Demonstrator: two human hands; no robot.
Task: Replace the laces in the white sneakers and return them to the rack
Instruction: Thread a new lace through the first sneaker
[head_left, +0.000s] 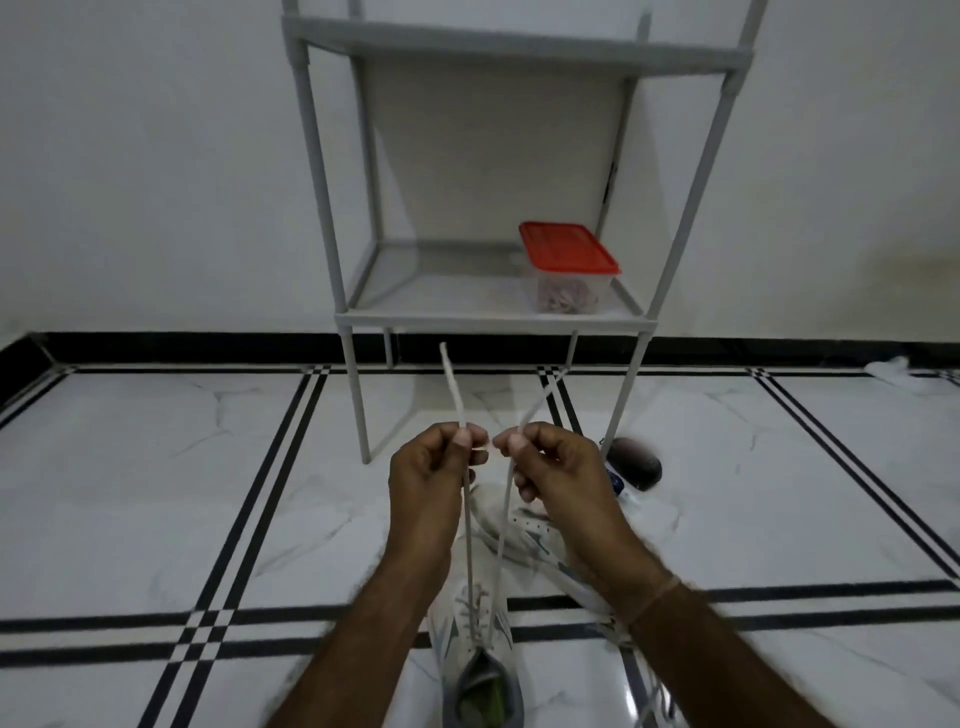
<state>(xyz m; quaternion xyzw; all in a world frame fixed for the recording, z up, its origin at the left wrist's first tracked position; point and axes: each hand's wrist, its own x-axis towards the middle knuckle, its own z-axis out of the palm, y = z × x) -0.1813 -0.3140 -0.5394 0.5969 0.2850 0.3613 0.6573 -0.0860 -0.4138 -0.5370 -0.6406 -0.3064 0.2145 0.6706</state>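
A white sneaker (478, 644) stands on the floor between my forearms, toe away from me, with a white lace (469, 540) threaded through its lower eyelets. Both lace ends run up to my hands. My left hand (436, 467) pinches one end, whose tip sticks up above the fingers. My right hand (550, 467) pinches the other end. The second white sneaker (540, 540) lies on its side just beyond, partly hidden by my right wrist. The grey rack (493, 317) stands against the wall ahead.
A clear box with a red lid (569, 267) sits on the rack's lower shelf at the right. A dark rounded object (635, 462) lies by the rack's right front leg. Something white (893, 371) lies by the wall at far right. Loose laces (649, 691) trail near my right forearm.
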